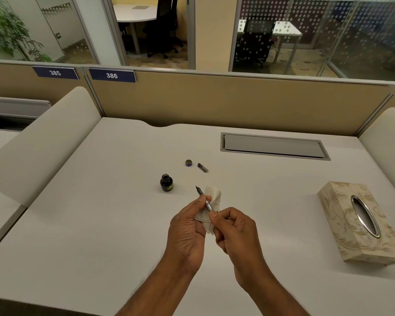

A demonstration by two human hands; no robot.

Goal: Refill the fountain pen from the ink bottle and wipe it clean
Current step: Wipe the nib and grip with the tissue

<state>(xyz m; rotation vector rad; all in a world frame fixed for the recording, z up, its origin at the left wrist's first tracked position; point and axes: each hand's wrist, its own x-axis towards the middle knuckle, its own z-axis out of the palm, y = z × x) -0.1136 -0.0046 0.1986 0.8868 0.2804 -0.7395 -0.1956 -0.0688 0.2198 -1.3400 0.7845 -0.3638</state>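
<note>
The fountain pen (204,200), uncapped, points its dark nib up and to the left above the white desk (100,224). My right hand (234,233) pinches its rear end. My left hand (187,231) holds a crumpled white tissue (212,196) around the silver barrel, thumb pressed on the pen. The open ink bottle (166,182), dark glass with a yellow label, stands just left of the nib. Its cap (188,163) and the pen's dark cap (202,167) lie farther back on the desk.
A patterned beige tissue box (356,222) sits at the right. A grey cable hatch (274,145) is set into the desk at the back right. Tan partition panels (214,101) and padded side screens enclose the desk.
</note>
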